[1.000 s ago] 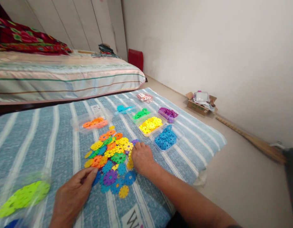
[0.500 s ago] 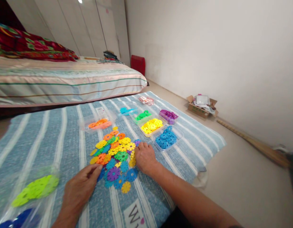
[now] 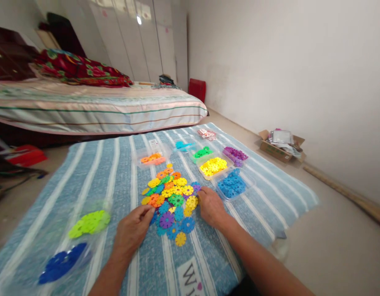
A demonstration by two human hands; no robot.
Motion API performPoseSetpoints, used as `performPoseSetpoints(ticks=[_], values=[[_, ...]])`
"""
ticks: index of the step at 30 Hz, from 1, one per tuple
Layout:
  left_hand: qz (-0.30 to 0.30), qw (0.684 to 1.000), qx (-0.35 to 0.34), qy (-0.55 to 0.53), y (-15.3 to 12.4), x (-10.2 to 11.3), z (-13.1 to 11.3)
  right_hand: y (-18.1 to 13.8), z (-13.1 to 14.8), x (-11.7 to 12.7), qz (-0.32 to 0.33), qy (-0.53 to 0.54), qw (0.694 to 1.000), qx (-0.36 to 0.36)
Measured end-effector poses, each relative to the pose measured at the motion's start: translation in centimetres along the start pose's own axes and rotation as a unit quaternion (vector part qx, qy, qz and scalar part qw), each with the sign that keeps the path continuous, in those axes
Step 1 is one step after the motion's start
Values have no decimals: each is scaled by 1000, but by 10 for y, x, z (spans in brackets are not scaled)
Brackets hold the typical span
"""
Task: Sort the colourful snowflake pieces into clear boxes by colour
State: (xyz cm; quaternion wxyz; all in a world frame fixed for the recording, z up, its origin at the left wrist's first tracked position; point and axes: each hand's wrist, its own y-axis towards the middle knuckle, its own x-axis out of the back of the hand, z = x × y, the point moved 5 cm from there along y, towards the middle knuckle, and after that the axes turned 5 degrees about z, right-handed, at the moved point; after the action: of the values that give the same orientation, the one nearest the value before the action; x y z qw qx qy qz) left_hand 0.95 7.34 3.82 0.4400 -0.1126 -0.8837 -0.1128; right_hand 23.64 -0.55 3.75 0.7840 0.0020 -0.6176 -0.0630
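Multicoloured plastic discs [image 3: 177,198] lie in a loose pile on a blue striped cloth [image 3: 93,174]. At the pile's left edge, the left hand [image 3: 135,225] has thumb and fingertips close together; at its right edge, the right hand [image 3: 211,207] is curled. Whether either holds a disc is unclear. Farther right, a clear tub [image 3: 228,199] contains blue discs [image 3: 231,183].

I take this for a bedroom in a home. On my feed a wide bed [image 3: 110,100] with a striped spread fills the far left, red flowered bedding [image 3: 85,72] heaped on it. Behind it I see tall pale panels [image 3: 143,49] like wardrobe doors. A filled cardboard box [image 3: 274,151] sits on the floor [image 3: 328,246] by the plain right wall [image 3: 285,61].
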Motion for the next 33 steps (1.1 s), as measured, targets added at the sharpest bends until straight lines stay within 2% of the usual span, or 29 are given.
performPoseSetpoints(ticks=[11,16,25,30,33], values=[[6,1000,-20,-17,-7,-5,3,-14,-17,-19,-46,91,995,14],[8,999,-17,-30,-8,-4,2,-14,-22,-16,-79,156,985,6],[6,999,-21,-35,-11,-4,1,-17,-18,-9,-92,253,963,11],[3,999,-22,-37,-11,-5,3,-16,-13,8,-103,221,969,35],[3,999,-22,-36,-11,-5,2,-4,-16,39,-183,179,965,59]])
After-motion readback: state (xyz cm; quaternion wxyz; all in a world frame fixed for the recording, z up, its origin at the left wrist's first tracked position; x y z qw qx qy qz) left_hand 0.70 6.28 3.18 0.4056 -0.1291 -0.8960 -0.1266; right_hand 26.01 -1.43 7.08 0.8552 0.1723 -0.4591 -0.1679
